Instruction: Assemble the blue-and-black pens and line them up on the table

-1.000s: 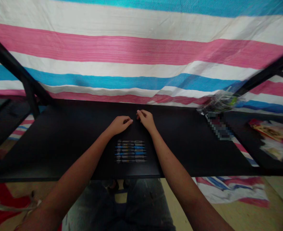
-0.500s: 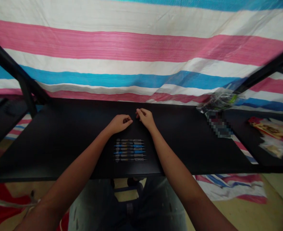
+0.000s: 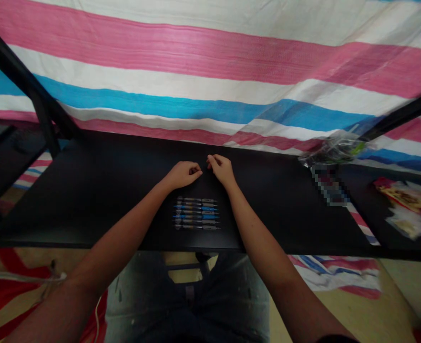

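Note:
Several pens [image 3: 196,213], some grey and some blue, lie side by side in a neat stack of rows on the black table [image 3: 117,190], near its front edge. Beyond them, my left hand [image 3: 184,174] rests on the tabletop with its fingers curled in toward the thumb. My right hand [image 3: 221,167] lies just across a small gap, its fingers likewise bent inward. Nothing shows in either hand, and neither touches the pens.
A clear plastic bag [image 3: 333,148] sits at the back right, beside a pixelated flat object [image 3: 330,186]. On the neighbouring table are a red packet [image 3: 403,194] and a small clear bag [image 3: 408,223]. Striped sheeting [image 3: 196,52] hangs behind, with black metal bars at both sides.
The camera view has tilted and shifted slightly, so the table and pens appear a little higher and to the right. Both hands keep nearly the same pose, and the pens stay in place.

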Available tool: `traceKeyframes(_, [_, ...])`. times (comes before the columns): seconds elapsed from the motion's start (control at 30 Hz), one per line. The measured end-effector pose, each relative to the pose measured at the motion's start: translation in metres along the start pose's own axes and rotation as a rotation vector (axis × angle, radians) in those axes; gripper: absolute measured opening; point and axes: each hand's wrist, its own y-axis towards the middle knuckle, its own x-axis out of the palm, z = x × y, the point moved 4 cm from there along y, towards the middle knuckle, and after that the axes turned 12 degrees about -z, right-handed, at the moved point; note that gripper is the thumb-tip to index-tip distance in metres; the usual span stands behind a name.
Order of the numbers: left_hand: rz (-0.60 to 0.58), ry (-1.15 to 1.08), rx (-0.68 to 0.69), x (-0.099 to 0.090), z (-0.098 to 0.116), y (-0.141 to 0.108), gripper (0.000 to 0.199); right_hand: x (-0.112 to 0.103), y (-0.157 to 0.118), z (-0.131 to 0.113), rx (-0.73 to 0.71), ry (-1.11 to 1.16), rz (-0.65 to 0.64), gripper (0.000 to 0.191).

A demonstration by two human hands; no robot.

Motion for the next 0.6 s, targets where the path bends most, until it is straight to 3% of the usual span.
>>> traceKeyframes(0.43, [0.001,0.018,-0.049,0.0008,-0.0011,0.0004,0.022,-0.001,0.0012,0.0019,-0.002,0.025,0.001,0.052])
traceKeyframes(0.6, [-0.009,0.12,-0.018,0.003,0.0015,0.003,0.02,-0.0009,0.0006,-0.0008,0.016,0.014,-0.012,0.055])
